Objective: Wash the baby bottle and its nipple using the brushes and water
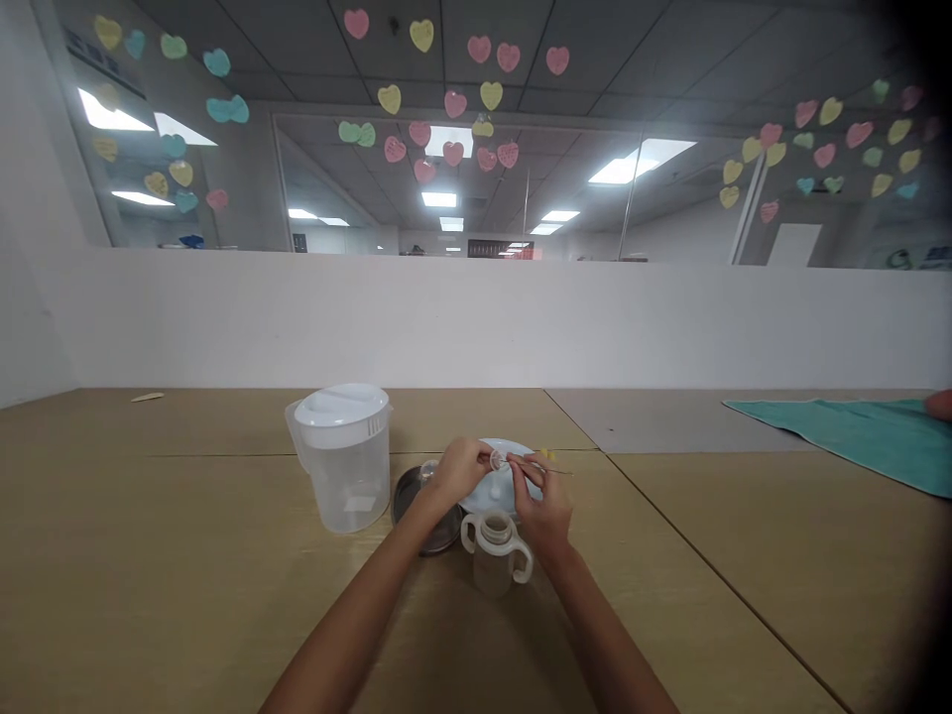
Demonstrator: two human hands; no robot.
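My left hand [462, 470] pinches a small clear piece [496, 460] that looks like a bottle nipple, above a pale blue plate [480, 499]. A thin rod-like tool [559, 472] is gripped in the fingers of my right hand [546, 501], its tip at the clear piece. Just below both hands a two-handled baby bottle [493, 573] stands upright with its mouth uncovered. Beside it on the left lies a dark round tray [440, 540], partly covered by my left arm. A clear rounded item [427, 471] shows at the tray's far side.
A translucent pitcher [349, 476] with a white lid stands left of the tray. Something small and yellow [548, 454] shows behind my right hand. At the far right, a green cloth [855, 431] lies near another person's hand [938, 405]. A flat tan piece [147, 397] rests far left.
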